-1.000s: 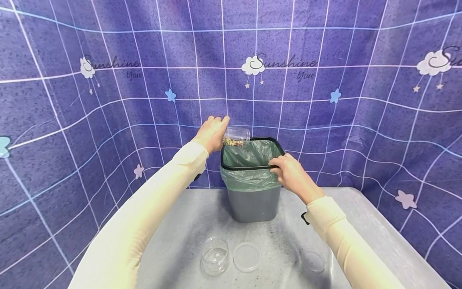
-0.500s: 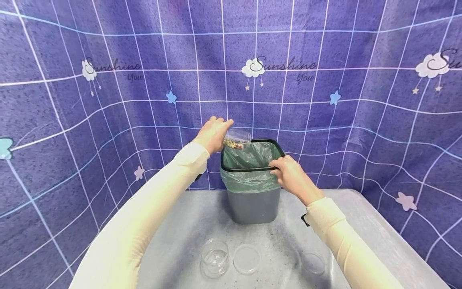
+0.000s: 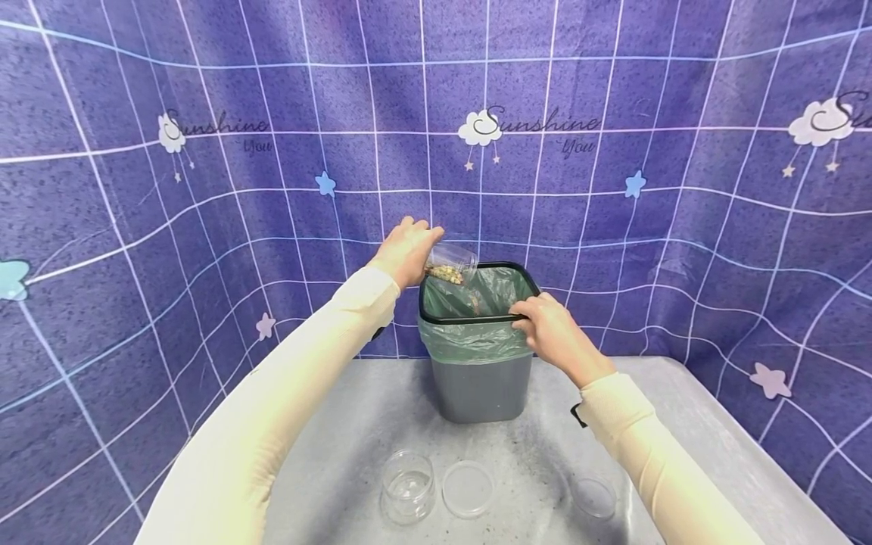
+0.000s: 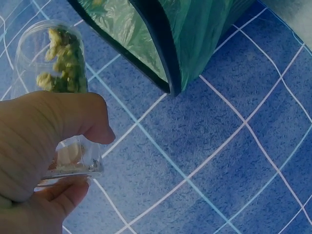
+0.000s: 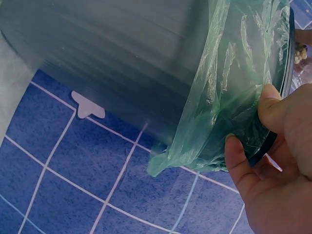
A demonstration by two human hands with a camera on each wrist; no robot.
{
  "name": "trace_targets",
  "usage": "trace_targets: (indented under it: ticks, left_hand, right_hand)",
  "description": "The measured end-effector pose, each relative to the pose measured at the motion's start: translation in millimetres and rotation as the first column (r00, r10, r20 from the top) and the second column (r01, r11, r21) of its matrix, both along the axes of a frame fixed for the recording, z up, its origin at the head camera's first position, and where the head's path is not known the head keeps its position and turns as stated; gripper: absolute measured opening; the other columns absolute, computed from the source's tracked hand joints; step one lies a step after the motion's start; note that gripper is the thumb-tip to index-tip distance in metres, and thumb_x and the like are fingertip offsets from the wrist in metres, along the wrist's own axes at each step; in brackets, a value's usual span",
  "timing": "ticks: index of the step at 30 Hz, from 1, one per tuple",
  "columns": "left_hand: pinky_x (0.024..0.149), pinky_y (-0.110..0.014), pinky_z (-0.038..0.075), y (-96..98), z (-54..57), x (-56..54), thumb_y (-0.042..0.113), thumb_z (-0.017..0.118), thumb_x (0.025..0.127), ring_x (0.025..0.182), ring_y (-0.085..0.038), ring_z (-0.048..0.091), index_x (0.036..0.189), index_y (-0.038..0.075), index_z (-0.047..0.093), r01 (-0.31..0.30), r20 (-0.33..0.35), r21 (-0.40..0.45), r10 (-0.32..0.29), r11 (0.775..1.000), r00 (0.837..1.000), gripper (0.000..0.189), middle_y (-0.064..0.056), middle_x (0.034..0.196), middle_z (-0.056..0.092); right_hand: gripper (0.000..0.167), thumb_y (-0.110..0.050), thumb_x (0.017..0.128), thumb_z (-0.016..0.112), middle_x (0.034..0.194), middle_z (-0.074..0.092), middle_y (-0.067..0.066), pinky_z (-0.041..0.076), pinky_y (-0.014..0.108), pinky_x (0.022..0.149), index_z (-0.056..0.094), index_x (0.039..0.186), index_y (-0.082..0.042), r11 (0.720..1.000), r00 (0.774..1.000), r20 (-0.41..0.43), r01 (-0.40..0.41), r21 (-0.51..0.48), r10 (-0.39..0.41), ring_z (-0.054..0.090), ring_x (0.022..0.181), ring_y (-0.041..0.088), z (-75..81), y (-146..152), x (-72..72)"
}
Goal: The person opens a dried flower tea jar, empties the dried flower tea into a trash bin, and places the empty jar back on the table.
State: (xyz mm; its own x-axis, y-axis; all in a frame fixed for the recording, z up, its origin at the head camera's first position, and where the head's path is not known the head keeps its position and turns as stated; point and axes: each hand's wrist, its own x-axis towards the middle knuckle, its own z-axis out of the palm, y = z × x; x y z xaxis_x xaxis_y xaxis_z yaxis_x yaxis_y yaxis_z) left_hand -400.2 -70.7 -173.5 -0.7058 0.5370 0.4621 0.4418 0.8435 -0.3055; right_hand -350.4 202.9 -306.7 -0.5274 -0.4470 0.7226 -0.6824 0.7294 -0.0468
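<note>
My left hand [image 3: 410, 250] grips a clear plastic jar [image 3: 455, 257] tipped on its side, its mouth over the left part of the bin opening. Small yellowish-green and brown bits [image 4: 66, 63] lie along the jar's lower wall. Below it stands a grey trash bin [image 3: 482, 390] with a black rim [image 3: 470, 321] and a green bag [image 3: 470, 344] folded over the outside. A few bits show against the bag just under the jar's mouth. My right hand [image 3: 549, 327] holds the rim at the near right corner, thumb and fingers on either side of it in the right wrist view.
On the grey tabletop [image 3: 341, 424], nearer to me, stand a clear open jar [image 3: 408, 488], a round clear lid [image 3: 468, 490] beside it, and another clear lid [image 3: 594, 497] by my right sleeve. A purple gridded curtain [image 3: 272, 166] surrounds the table at back and sides.
The jar has tilted further mouth-down and shifted slightly right over the bin. Its contents have slid, and some bits now appear below the mouth. My right hand stays on the rim.
</note>
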Motion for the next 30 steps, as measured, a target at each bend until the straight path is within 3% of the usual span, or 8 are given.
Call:
trace_targets:
  ticks: [21, 30]
  left_hand:
    - [0.097, -0.051, 0.049, 4.1, 4.3, 2.1, -0.006, 0.073, 0.079, 0.113, -0.042, 0.057, 0.12, 0.007, 0.068, -0.011, 0.001, -0.015, 0.011, 1.0, 1.0, 0.044, -0.017, 0.115, 0.066]
    - [0.098, -0.049, 0.048, 5.8, 6.8, 3.3, -0.01, 0.07, 0.079, 0.111, -0.041, 0.058, 0.119, 0.008, 0.07, 0.021, -0.035, -0.039, -0.023, 0.999, 0.999, 0.044, -0.017, 0.115, 0.068]
  right_hand:
    - [0.01, -0.002, 0.087, 0.077, 0.086, 0.072, 0.007, 0.05, 0.046, 0.076, 0.073, 0.096, -0.005, 1.0, 1.0, -0.005, -0.009, -0.002, 0.009, 0.059, 0.081, 0.031, -0.1, 0.3, -1.6]
    - [0.011, -0.003, 0.086, 0.078, 0.086, 0.072, 0.008, 0.05, 0.046, 0.077, 0.073, 0.097, -0.005, 1.0, 0.999, -0.028, -0.019, 0.003, 0.019, 0.059, 0.08, 0.031, 0.4, 0.5, -0.8]
